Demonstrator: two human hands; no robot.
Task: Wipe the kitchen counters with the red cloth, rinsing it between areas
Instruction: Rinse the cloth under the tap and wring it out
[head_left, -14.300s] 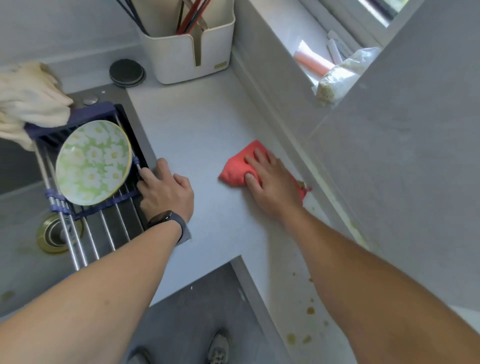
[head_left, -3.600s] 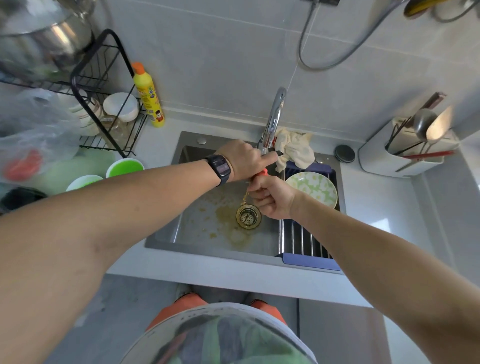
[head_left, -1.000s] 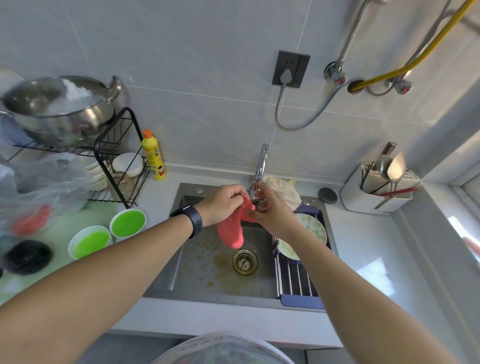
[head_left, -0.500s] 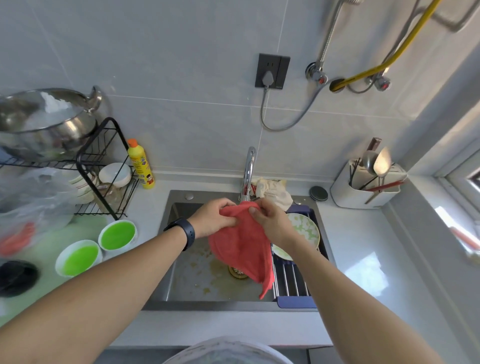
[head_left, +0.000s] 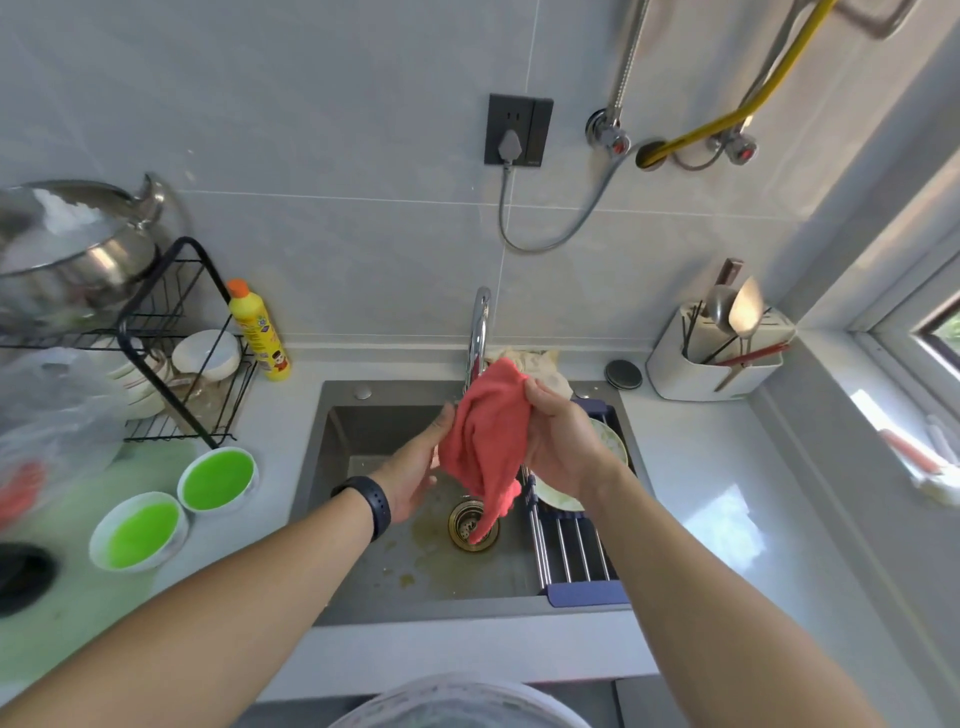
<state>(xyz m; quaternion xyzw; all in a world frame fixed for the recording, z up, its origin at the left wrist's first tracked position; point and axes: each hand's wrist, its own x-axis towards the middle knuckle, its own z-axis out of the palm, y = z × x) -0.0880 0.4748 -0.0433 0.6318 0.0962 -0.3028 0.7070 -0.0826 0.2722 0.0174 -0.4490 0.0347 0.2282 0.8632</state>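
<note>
Red cloth (head_left: 485, 441) hangs over the sink (head_left: 363, 431), held up between both hands just below the faucet (head_left: 479, 332). Right hand (head_left: 558, 441) grips its upper right edge, thumb and fingers curled on the fabric. Left hand (head_left: 415, 467) lies against the cloth's left side with fingers fairly straight — whether it pinches the fabric I cannot tell. Cloth's lower tip dangles right above the drain (head_left: 474, 525).

No water stream visible from the faucet, so it reads as the rinse step between areas, probably at the shake-out or refold stage — a judgement only.

What's left, as far as shown: brownish stains in the sink basin near the drain; the left desk (head_left: 67, 613) looks greenish and cluttered with two green bowls (head_left: 176, 504), a dish rack (head_left: 171, 343) and a yellow bottle (head_left: 258, 332), likely not wiped yet. Right desk (head_left: 727, 499) looks shiny and bare-ish, possibly done. A plate (head_left: 610, 447) sits on the roll-up rack (head_left: 571, 545) over the sink's right side, partly behind the right hand.
</note>
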